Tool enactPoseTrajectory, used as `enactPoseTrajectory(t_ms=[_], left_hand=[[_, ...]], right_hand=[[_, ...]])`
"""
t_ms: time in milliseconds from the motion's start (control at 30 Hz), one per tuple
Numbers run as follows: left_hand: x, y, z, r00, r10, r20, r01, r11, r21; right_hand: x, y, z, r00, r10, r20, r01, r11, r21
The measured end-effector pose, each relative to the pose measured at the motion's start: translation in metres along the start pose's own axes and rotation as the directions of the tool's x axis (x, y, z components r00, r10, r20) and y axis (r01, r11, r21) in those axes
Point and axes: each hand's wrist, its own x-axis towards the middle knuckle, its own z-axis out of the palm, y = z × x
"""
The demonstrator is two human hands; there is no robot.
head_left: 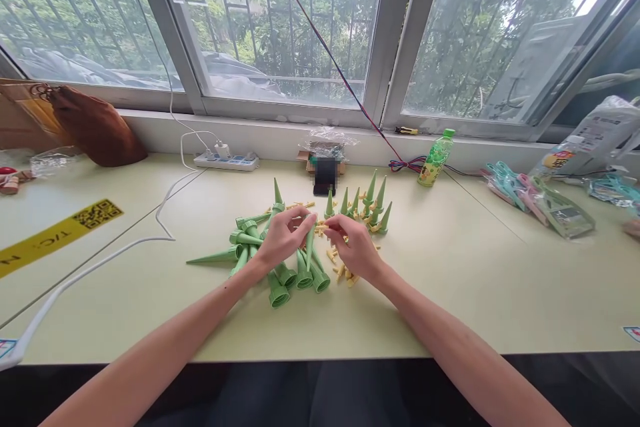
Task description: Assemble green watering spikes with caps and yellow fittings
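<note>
My left hand (284, 235) is closed around the upper part of a green plant-watering spike (310, 250), whose narrow end points down. Just to the right, my right hand (359, 248) has its fingertips pinched together close to the spike's top. A small yellow valve piece (320, 229) shows at those fingertips, partly hidden. Under and left of my left hand lies a heap of green spikes (245, 238), several with open threaded caps facing me. Loose yellow valve pieces (341, 272) are scattered beneath my right hand. Beyond it, several green spikes (374, 203) stand tip up.
A black phone (325, 177) leans on a small box behind the spikes. Farther right stand a green-capped bottle (436, 159) and bagged pastel tools (543, 203). A power strip (227, 161) and white cable (165, 213) lie left, near a brown pouch (95, 125).
</note>
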Motion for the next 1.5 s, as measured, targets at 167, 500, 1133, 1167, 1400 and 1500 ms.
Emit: enactPoseTrajectory(t_ms=[167,500,1133,1167,1400,1500], left_hand=[[-0.001,-0.002,0.002,0.999,0.033,0.024,-0.034,0.999,0.02],[-0.002,0.003,0.006,0.997,0.064,0.033,-0.065,0.997,0.043],[-0.001,-0.008,0.015,0.994,-0.067,0.086,0.07,0.997,-0.031],[-0.002,-0.008,0.015,0.993,-0.057,0.103,0.061,0.998,-0.031],[-0.005,0.001,0.016,0.993,-0.015,0.118,0.014,1.0,0.007],[-0.005,0.001,0.017,0.994,0.01,0.107,-0.013,1.0,0.026]], right_hand=[[-0.001,0.002,-0.002,1.0,-0.012,0.019,0.013,0.996,-0.088],[-0.002,-0.002,-0.007,1.0,-0.011,-0.002,0.01,0.983,-0.182],[-0.004,0.005,-0.01,0.994,0.083,-0.075,-0.089,0.993,-0.073],[-0.004,0.004,-0.01,0.993,0.082,-0.082,-0.089,0.993,-0.082],[-0.004,0.003,-0.013,0.995,0.078,-0.063,-0.085,0.99,-0.115],[-0.003,0.003,-0.015,0.996,0.076,-0.051,-0.083,0.988,-0.134]])
